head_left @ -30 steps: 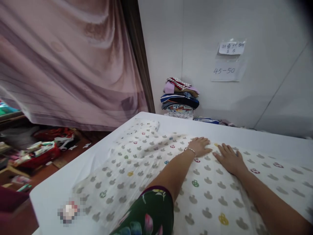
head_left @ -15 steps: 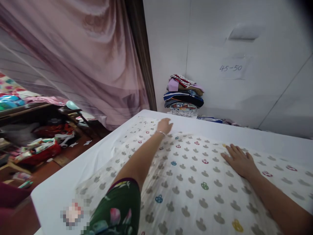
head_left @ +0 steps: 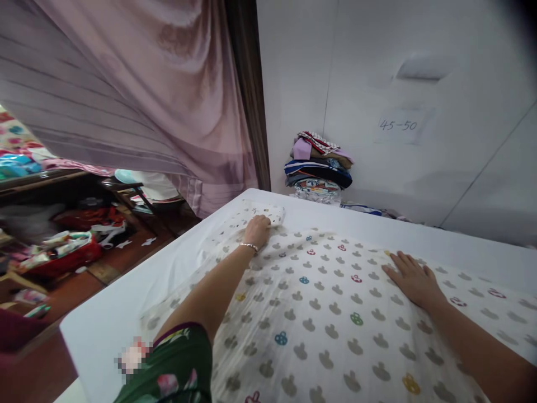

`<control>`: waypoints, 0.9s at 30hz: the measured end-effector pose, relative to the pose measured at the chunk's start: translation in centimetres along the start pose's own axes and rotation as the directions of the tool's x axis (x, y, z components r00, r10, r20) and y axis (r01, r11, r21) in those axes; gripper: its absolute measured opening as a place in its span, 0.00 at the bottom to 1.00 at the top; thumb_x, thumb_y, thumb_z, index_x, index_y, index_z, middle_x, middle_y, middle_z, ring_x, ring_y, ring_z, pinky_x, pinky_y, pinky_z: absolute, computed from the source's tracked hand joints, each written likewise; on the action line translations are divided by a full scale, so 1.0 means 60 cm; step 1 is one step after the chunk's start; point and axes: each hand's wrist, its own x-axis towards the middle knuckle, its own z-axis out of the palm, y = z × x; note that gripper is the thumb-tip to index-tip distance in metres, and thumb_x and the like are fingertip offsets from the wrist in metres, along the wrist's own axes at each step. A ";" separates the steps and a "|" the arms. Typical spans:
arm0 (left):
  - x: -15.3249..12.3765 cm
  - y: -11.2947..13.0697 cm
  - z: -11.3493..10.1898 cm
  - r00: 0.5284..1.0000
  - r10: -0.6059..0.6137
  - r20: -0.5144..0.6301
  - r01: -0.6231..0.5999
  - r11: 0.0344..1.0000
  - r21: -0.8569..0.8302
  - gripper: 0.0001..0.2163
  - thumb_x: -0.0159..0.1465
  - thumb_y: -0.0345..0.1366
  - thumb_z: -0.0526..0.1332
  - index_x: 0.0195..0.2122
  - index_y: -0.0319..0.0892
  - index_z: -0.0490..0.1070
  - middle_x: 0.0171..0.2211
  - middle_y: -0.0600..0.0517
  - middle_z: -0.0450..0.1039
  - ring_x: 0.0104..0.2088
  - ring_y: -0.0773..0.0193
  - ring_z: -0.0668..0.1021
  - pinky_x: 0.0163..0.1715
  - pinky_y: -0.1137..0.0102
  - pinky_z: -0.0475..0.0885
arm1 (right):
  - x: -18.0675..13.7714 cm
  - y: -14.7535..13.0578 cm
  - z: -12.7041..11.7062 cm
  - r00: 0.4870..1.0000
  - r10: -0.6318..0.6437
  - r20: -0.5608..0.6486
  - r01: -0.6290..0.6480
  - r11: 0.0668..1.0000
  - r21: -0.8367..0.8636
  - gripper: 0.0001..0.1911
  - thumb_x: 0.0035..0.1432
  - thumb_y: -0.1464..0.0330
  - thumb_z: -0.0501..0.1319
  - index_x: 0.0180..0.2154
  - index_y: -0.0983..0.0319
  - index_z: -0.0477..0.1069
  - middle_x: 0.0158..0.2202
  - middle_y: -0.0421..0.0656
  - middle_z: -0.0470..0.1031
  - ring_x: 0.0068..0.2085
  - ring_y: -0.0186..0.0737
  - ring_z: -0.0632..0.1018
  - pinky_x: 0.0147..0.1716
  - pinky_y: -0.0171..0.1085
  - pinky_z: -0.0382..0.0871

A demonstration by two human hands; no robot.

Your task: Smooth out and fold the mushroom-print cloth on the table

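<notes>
A thin white cloth (head_left: 335,336) printed with grey shapes and coloured mushrooms lies spread over the white tabletop (head_left: 113,313). My left hand (head_left: 258,230), with a bracelet at the wrist, has its fingers curled on the cloth's far left edge, which is drawn into a small fold there. The fingertips are partly hidden. My right hand (head_left: 413,280) rests palm down on the cloth's far right part, fingers stretched out and a little apart. Beyond my left hand lies a white fabric piece with a smaller print (head_left: 239,215).
A pile of folded clothes (head_left: 321,159) stands by the wall behind the table. A pink curtain (head_left: 201,95) hangs at the left. A stool (head_left: 138,190) and a red container of items (head_left: 62,254) are on the left. A paper label (head_left: 398,125) is on the wall.
My left hand has moved left and slightly toward me, and the cloth's far left edge is now bunched at its fingers. More of the small-print fabric shows. My right hand stays in place.
</notes>
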 end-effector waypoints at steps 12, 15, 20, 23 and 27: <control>-0.083 -0.018 -0.010 0.951 0.308 -0.006 -0.308 0.951 -0.035 0.09 0.61 0.29 0.54 0.39 0.43 0.72 0.41 0.49 0.73 0.43 0.60 0.72 0.45 0.64 0.64 | 0.003 0.006 0.001 1.000 -0.018 0.019 0.018 1.000 0.002 0.36 0.59 0.49 0.36 0.64 0.57 0.49 0.66 0.43 0.45 0.65 0.51 0.51 0.58 0.56 0.52; -0.078 -0.014 -0.013 0.985 0.174 0.001 -0.174 0.983 -0.056 0.10 0.62 0.37 0.55 0.42 0.43 0.71 0.40 0.48 0.73 0.43 0.59 0.72 0.44 0.64 0.64 | 0.003 0.006 0.001 1.000 -0.015 0.014 0.015 1.000 0.005 0.36 0.59 0.49 0.36 0.64 0.57 0.48 0.66 0.43 0.44 0.65 0.49 0.51 0.58 0.56 0.51; -0.044 -0.005 -0.021 0.993 0.040 0.115 -0.040 0.999 -0.005 0.14 0.65 0.41 0.50 0.37 0.42 0.74 0.38 0.47 0.73 0.42 0.58 0.73 0.42 0.65 0.65 | 0.005 0.011 0.008 0.999 -0.026 -0.025 0.027 1.000 0.016 0.35 0.59 0.48 0.37 0.64 0.55 0.49 0.66 0.43 0.48 0.64 0.52 0.53 0.57 0.57 0.53; -0.001 -0.009 -0.029 0.981 -0.068 0.182 0.068 0.998 0.007 0.14 0.64 0.40 0.51 0.35 0.42 0.75 0.40 0.46 0.74 0.43 0.57 0.74 0.41 0.66 0.66 | 0.005 0.013 0.011 0.999 -0.032 -0.043 0.033 0.999 0.015 0.35 0.60 0.48 0.36 0.64 0.55 0.49 0.66 0.43 0.48 0.64 0.52 0.53 0.57 0.56 0.53; 0.078 -0.031 -0.040 0.958 -0.252 0.139 0.267 0.958 -0.104 0.13 0.61 0.41 0.54 0.39 0.43 0.74 0.43 0.46 0.74 0.44 0.58 0.74 0.40 0.69 0.67 | 0.003 0.013 0.012 0.998 -0.033 -0.050 0.033 0.999 0.008 0.34 0.60 0.48 0.36 0.64 0.54 0.48 0.65 0.43 0.48 0.64 0.51 0.53 0.57 0.56 0.53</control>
